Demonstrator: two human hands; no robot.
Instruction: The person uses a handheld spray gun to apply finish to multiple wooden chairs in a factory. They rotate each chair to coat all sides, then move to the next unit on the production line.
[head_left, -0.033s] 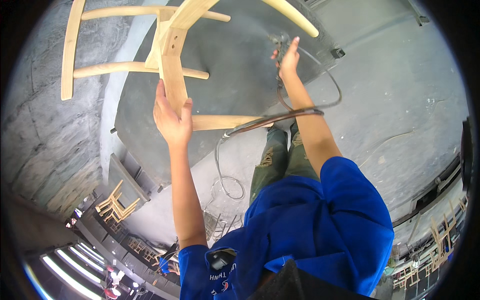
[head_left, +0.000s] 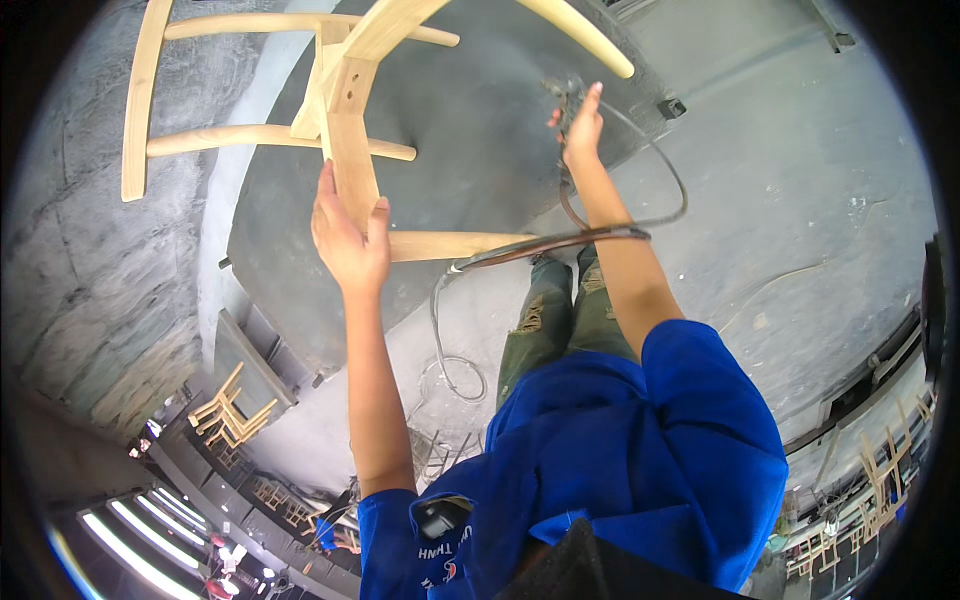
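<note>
A bare light-wood chair frame [head_left: 350,150] fills the upper left, tilted, with its legs pointing several ways. My left hand [head_left: 350,245] grips its near seat rail, thumb on one side and fingers on the other. To the right, my right hand [head_left: 583,132] is closed around a dark spray gun [head_left: 568,95]. The gun's nozzle points up and left at the chair, and a faint mist hangs before it. From the gun a dark hose [head_left: 560,240] loops down and lies across my right forearm.
Under the chair is a dark grey panel [head_left: 300,270]. A grey stained wall [head_left: 90,250] rises at left. More wooden frames [head_left: 232,415] are stacked at lower left, with others [head_left: 885,470] at far right. Hose coils lie on the floor [head_left: 800,300].
My right hand and the spray gun have shifted very slightly right and down. My left hand and the chair frame are almost unmoved.
</note>
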